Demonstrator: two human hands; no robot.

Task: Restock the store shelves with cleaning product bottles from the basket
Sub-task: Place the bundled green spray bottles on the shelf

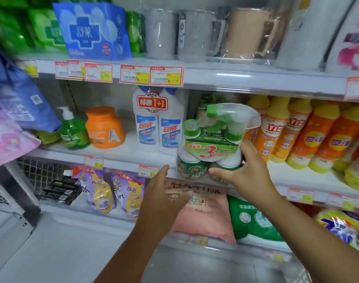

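The middle shelf (117, 152) is carrying orange-and-yellow bottles (297, 135) on its right and a white twin-bottle pack (158, 127) near its middle. You are holding the green spray-bottle pack (211, 144) upright at the shelf's front edge, between those two. Your right hand (248, 174) is gripping its lower right side, thumb curling across the front, fingers wrapping the side. Your left hand (164, 193) is hovering just beside the pack's lower left, fingers straight and close together, apparently not touching it.

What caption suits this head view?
Right hand holds a green spray-bottle pack at the middle shelf; left hand hovers open.
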